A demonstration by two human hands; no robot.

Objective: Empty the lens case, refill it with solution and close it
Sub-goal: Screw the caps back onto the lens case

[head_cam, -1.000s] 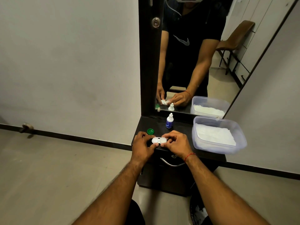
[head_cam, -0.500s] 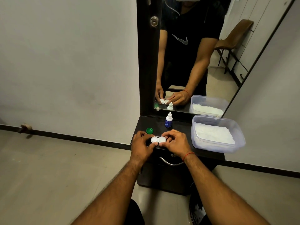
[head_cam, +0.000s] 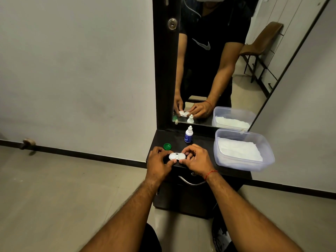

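A white two-well lens case (head_cam: 177, 156) lies near the front edge of the small black dresser top (head_cam: 201, 142). My left hand (head_cam: 159, 160) grips its left end with thumb and fingers. My right hand (head_cam: 197, 158) pinches its right end, fingers curled over the right well. A green cap (head_cam: 167, 146) lies loose just behind my left hand. The small solution bottle (head_cam: 188, 134), white-topped with a blue label, stands upright behind the case near the mirror.
A clear plastic tub (head_cam: 241, 163) with white tissue inside fills the right side of the dresser top. A tall mirror (head_cam: 227, 60) rises behind. A drawer handle (head_cam: 190, 182) sits below the front edge. Grey wall stands to the left.
Both hands stay on the lens case in the same spot. The fingers of my right hand have shifted slightly over the right well.
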